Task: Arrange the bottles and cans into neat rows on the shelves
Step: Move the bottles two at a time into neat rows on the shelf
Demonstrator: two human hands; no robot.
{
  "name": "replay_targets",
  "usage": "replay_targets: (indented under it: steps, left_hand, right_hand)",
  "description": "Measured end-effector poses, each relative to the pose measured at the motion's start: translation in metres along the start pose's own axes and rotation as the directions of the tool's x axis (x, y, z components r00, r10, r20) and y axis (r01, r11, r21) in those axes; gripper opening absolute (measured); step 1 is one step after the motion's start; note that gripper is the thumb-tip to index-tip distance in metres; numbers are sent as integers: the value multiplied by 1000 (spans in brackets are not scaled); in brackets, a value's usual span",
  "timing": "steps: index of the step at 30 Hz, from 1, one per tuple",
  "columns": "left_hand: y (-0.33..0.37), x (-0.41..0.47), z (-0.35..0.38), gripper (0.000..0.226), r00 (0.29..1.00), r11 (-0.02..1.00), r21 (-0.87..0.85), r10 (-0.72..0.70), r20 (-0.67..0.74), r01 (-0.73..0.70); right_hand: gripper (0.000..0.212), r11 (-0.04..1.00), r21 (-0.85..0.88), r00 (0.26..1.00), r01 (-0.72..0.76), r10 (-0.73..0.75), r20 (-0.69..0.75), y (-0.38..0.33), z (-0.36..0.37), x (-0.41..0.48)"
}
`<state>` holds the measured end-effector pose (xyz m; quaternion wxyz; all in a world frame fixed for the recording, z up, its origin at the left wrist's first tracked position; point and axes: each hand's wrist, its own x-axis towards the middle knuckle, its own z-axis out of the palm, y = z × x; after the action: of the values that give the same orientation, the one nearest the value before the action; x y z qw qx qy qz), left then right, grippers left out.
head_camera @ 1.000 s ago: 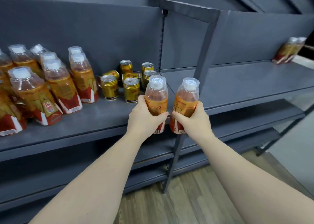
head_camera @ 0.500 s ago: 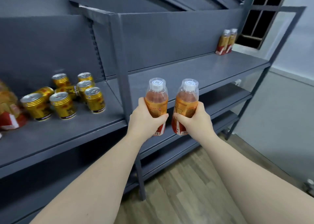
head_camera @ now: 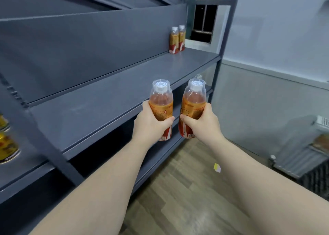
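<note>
**In front of the grey shelf: one bottle per hand**

At the far left edge I see two gold cans, blurred, standing in the neighbouring bay. The middle shelf runs from there towards the right.

1. My left hand is wrapped round the label of the left bottle, thumb across the front. The bottle is upright, held in the air before the shelf's front edge.
2. My right hand is clamped the same way on the right bottle, which leans slightly right. The two bottles are near but apart.
3. A pair of bottles stands side by side at the shelf's far end, against the back panel.
</note>
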<state>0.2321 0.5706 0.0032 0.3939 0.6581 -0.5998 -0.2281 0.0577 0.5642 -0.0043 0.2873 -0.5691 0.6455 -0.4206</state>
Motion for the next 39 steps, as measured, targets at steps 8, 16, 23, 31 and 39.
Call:
replay_targets:
  steps: [8, 16, 23, 31, 39]
  left_hand:
    - [23, 88, 65, 68, 986, 994, -42, 103, 132, -98]
    - [47, 174, 116, 67, 958, 981, -92, 188, 219, -172]
    - [70, 221, 160, 67, 935, 972, -123, 227, 273, -200]
    - [103, 270, 224, 65, 941, 973, -100, 226, 251, -207]
    - [146, 311, 283, 69, 958, 984, -56, 177, 227, -168]
  right_hand:
    - [58, 997, 21, 987, -81, 83, -135, 23, -27, 74]
    - [59, 989, 16, 956, -145, 144, -257, 36, -45, 149]
    - [59, 985, 32, 939, -169, 171, -298, 52, -67, 201]
    - [58, 987, 20, 946, -160, 159, -283, 91, -102, 277]
    - [64, 991, 60, 961, -121, 132, -242, 121, -152, 355]
